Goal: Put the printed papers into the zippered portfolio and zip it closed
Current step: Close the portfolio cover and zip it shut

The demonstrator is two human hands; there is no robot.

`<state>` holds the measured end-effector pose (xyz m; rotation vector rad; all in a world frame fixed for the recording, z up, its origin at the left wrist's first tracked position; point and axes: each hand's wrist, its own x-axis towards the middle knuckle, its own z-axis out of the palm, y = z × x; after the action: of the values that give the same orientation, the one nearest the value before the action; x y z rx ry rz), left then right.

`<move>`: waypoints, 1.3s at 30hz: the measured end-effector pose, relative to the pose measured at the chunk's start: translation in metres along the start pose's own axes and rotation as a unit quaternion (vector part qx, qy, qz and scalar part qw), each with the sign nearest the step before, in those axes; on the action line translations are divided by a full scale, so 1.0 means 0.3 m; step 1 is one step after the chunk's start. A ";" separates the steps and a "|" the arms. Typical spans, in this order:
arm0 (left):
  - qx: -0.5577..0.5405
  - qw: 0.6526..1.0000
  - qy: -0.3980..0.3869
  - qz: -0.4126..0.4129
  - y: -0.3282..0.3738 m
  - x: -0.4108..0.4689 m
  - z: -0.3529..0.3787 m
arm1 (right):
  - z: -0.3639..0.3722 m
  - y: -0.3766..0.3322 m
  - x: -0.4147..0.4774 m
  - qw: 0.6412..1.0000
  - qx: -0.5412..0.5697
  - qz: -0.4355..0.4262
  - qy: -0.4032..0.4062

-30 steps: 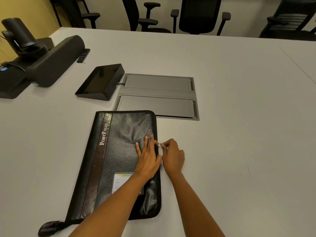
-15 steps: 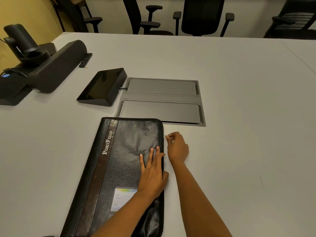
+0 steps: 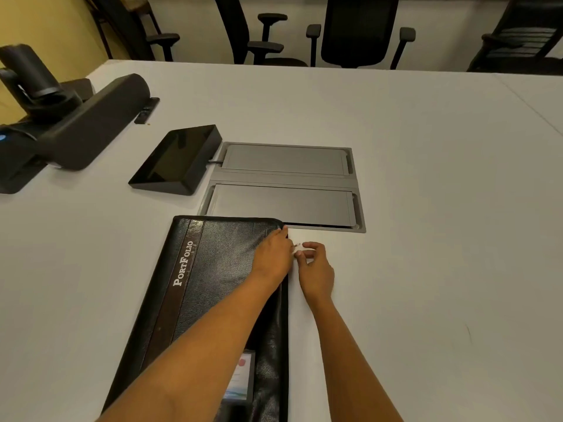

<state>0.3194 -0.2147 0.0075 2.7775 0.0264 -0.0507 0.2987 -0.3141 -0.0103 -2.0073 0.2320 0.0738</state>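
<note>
Zipping up the right edge of the black portfolio (image 3: 219, 269), flat on the white surface (image 3: 426, 284) with its brown lettered band to the left. Pressing down with the left hand (image 3: 272, 254), fingers straight, on the far right corner of the cover. Pinching, as far as can be seen, the small metal zipper pull (image 3: 297, 245) between thumb and forefinger of the right hand (image 3: 315, 269), just beside that edge and close to the corner. No loose papers in sight, so probably inside already.

To do it well: keep the cover pinned flat just ahead of the slider for clean meshing of the teeth. Pull in line with the track, low and steady, never outward. At the rounded corner, slow down, follow the bend, and lift the pressing fingers clear of the track.

Mind the far edge: right up against the grey flush cable hatch (image 3: 286, 190), touching or not, hard to say. Black touch panel (image 3: 176, 159) near the far left corner, conference camera bar (image 3: 91, 117) beyond it. Plenty of bare surface to the right for wrist and elbow; room nearer the body too, for sliding the portfolio back in case of a cramped corner.
</note>
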 end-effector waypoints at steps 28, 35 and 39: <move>0.121 0.992 -0.010 0.034 -0.035 0.188 -0.078 | 0.104 -0.017 -0.048 0.981 -0.183 -0.031 0.050; 0.188 0.980 -0.012 0.066 -0.035 0.184 -0.056 | 0.099 -0.033 0.016 0.979 -0.195 -0.053 0.005; 0.268 0.961 -0.020 0.062 -0.004 0.182 -0.053 | 0.096 -0.040 0.016 0.979 -0.198 -0.047 -0.003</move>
<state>0.3745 -0.2073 0.0197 3.3107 -0.2022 -0.0944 0.3071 -0.2837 -0.0128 -2.4105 0.1243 0.0703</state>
